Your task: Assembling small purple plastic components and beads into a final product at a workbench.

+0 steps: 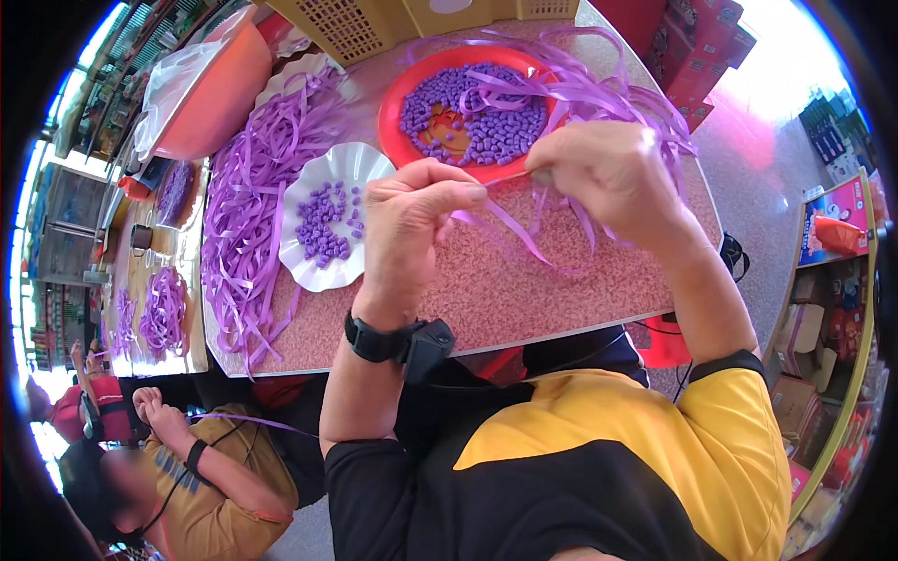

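Above the near side of the table, my left hand (pixel 409 224) pinches a purple ribbon (pixel 519 234) between thumb and forefinger. My right hand (pixel 608 173) is closed close by, and a thin taut stretch runs between both hands. Loose ribbon ends dangle below them. Just beyond the hands stands a red plate (pixel 391 117) with many small purple beads (pixel 496 136), and loose ribbon crosses its right side. A white wavy-edged dish (pixel 323 276) with fewer purple beads (pixel 323 220) sits left of my left hand. Whether a bead is between my fingers is hidden.
Heaped purple ribbons (pixel 248 224) cover the table's left side; more ribbons (pixel 636 89) lie back right. A yellow crate (pixel 346 28) stands behind, and a pink basin (pixel 220 89) at far left. A co-worker (pixel 215 477) sits lower left, holding ribbon. Shelves (pixel 823 365) line the right.
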A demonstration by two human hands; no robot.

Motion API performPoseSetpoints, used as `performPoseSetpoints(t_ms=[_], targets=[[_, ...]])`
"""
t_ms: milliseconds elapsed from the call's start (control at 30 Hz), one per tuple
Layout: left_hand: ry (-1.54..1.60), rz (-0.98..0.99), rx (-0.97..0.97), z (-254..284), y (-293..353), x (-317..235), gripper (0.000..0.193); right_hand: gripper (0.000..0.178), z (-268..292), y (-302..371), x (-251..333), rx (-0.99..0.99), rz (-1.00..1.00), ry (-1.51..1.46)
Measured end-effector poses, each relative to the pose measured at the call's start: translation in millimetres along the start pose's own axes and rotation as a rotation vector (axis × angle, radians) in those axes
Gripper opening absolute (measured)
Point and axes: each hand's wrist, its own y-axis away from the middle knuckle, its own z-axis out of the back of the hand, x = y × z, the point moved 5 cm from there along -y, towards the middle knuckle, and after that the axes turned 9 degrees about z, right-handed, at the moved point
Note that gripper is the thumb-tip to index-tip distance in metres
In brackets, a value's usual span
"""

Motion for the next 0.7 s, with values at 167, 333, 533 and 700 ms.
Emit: performPoseSetpoints(t_ms=[167,333,533,700], targets=[[0.09,-0.021,-0.054,10,-8,-3,0.008,0.018,43,14,-43,-0.306,-0.393,-0.105],[0.019,-0.09,-0.128,21,-12,-6,0.005,0.016,83,30,-68,-0.59,-0.533,0.118],[0.16,-0.073,-0.093,17,-14,-4,0.01,0.015,46,22,-74,0.004,-0.632,-0.357],[0.263,-0.049,0.079,11,-4,-26,0.014,0.011,84,14,-66,-0.512,0.037,-1.286]])
